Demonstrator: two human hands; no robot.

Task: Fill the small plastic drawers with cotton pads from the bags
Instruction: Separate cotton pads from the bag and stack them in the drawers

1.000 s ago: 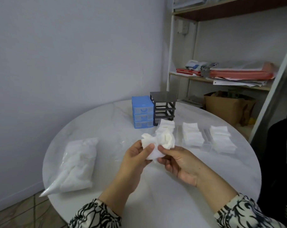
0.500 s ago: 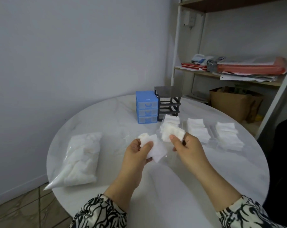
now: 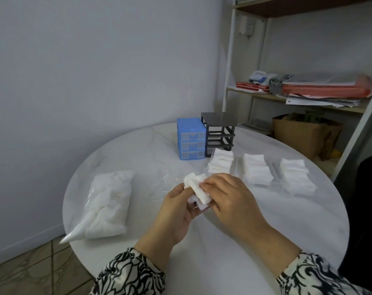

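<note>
Two hands at frame center grip one clump of cotton pads (image 3: 196,189) above the surface (image 3: 234,235): left hand (image 3: 178,209) w/ thumb on top, right hand (image 3: 229,199) pinching from the right. Three pad-filled clear drawers (image 3: 255,172) center-right; blue drawer unit (image 3: 191,139) & black frame (image 3: 220,130) behind; full bag (image 3: 108,204) at left.

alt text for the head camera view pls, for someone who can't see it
Over a round white table, a left hand and right hand hold a small bunch of cotton pads. Beyond them sit three pad-filled clear drawers, a blue drawer unit and an empty black frame; a bag of pads lies left.
</note>
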